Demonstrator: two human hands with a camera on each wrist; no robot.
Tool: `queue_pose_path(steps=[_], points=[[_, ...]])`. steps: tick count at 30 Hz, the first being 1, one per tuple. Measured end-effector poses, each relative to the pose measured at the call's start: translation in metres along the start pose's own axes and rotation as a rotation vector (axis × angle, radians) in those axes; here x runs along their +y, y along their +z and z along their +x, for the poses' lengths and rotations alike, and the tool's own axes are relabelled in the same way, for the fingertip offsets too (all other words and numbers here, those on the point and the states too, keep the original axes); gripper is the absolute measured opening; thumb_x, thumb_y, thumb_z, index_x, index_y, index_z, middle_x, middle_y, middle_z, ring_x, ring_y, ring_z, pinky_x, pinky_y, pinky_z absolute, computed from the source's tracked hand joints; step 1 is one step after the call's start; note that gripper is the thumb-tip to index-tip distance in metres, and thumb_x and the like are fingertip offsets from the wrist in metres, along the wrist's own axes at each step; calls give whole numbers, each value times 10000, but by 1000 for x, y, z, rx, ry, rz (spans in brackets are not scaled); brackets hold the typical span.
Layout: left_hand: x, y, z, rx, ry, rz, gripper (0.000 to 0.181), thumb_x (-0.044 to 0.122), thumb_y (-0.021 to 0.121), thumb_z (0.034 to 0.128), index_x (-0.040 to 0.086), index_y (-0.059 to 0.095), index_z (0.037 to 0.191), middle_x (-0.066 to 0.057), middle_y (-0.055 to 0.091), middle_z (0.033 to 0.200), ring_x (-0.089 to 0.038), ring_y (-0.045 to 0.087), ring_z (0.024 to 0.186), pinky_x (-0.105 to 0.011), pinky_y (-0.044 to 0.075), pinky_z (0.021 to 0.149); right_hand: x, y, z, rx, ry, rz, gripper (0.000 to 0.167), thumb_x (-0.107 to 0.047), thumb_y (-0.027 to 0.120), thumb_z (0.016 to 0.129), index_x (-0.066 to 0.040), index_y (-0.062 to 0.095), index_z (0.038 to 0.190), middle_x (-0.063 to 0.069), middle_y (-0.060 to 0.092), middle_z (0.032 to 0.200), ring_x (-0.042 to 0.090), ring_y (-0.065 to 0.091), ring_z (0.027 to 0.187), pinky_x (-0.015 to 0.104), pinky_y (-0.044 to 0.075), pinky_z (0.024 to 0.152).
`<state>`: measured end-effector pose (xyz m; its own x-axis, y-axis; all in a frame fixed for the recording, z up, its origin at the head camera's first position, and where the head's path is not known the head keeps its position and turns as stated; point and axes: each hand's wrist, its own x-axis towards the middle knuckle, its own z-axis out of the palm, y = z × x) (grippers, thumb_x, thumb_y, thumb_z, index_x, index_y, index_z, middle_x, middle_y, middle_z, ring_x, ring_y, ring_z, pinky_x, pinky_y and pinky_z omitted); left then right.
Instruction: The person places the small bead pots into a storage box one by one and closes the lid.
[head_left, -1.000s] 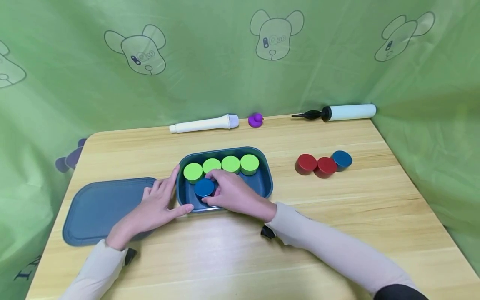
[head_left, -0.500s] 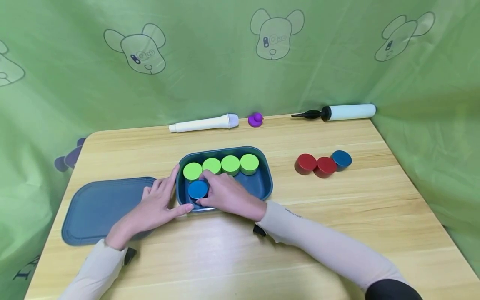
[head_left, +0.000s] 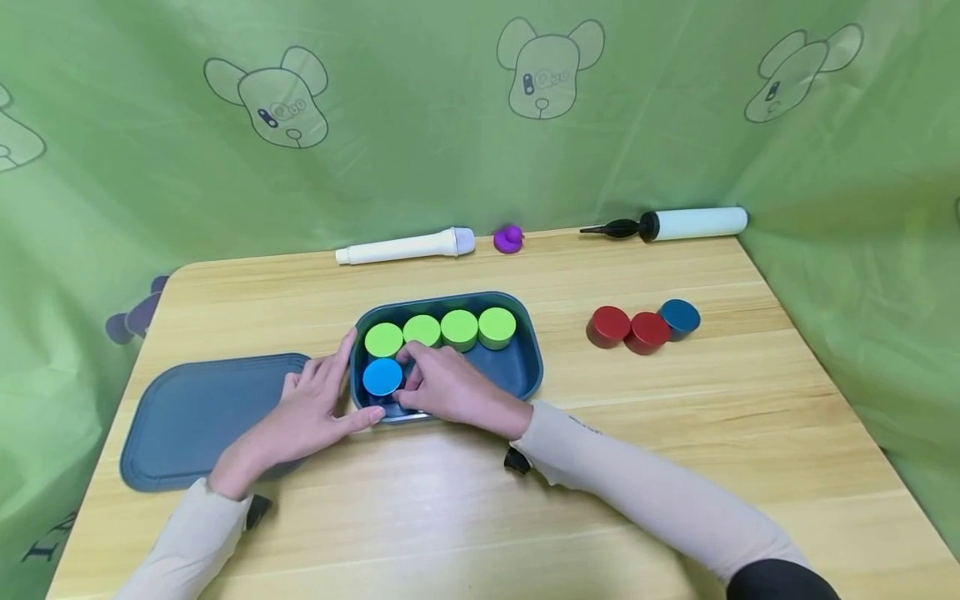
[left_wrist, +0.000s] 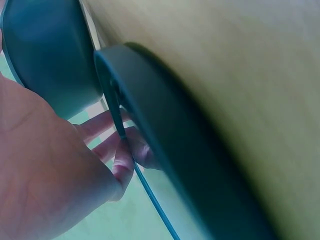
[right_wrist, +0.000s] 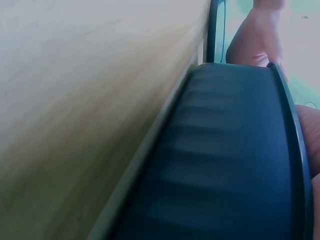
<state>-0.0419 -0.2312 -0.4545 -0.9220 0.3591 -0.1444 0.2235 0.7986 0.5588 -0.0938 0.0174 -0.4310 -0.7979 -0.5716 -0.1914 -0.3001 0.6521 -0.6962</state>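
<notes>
In the head view, a dark blue box (head_left: 495,380) with rounded corners stands on the table. Several green discs (head_left: 497,327) form a row along its far side. In its front left corner lies a blue disc (head_left: 382,377). My right hand (head_left: 453,383) reaches over the near rim, thumb and finger curved at the disc's right edge, pinching it. Against the box's left end rests my left hand (head_left: 315,417), fingers spread straight along the rim and thumb at the front corner. The right wrist view shows the box's outer front wall (right_wrist: 225,150); the rim hides the disc there.
A flat dark blue lid (head_left: 202,417) lies left of the box, partly under the left forearm. Two red discs (head_left: 608,327) and another blue disc (head_left: 679,319) sit at right. A white microphone-like stick (head_left: 405,247), purple duck (head_left: 509,239) and hand pump (head_left: 675,224) line the back edge.
The blue disc has moved left inside the box into the front left corner, with my right hand following it leftward. My left hand has stayed at the box's left end.
</notes>
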Motion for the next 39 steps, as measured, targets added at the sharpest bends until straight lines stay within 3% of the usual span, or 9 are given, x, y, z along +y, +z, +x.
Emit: queue_pose_path(steps=[7,14,26,39], points=[[-2,0,0,-2,0,-1,1163,692,660,1006,281,-127,1758,-142,310,1750,-436,265,1526,-583,259,1008,2,-4,-2,-3,-6,30,502,-249,842,993,-44,642,1405,-67,742,875,64,688,805,288,561,768],[-1,-1,0,-2,2,1,1161,696,657,1006,301,-139,1753,-137,320,1746,-429,268,1529,-591,259,1016,7,-9,-11,52,-73,40,474,-260,842,989,-59,658,1376,-94,751,888,47,701,822,318,568,830],[-3,0,1,-3,-4,7,1179,710,663,993,287,-128,1757,-142,299,1759,-440,273,1528,-593,267,1018,21,-24,-33,135,-140,123,429,-237,841,988,-34,681,1330,-107,728,917,70,683,773,289,566,769],[-2,-1,1,-1,3,5,1173,694,670,996,304,-136,1754,-134,288,1766,-438,277,1528,-599,264,1023,47,-45,-55,242,-179,226,263,-179,824,997,-126,716,1231,-75,724,921,134,670,759,290,552,695]])
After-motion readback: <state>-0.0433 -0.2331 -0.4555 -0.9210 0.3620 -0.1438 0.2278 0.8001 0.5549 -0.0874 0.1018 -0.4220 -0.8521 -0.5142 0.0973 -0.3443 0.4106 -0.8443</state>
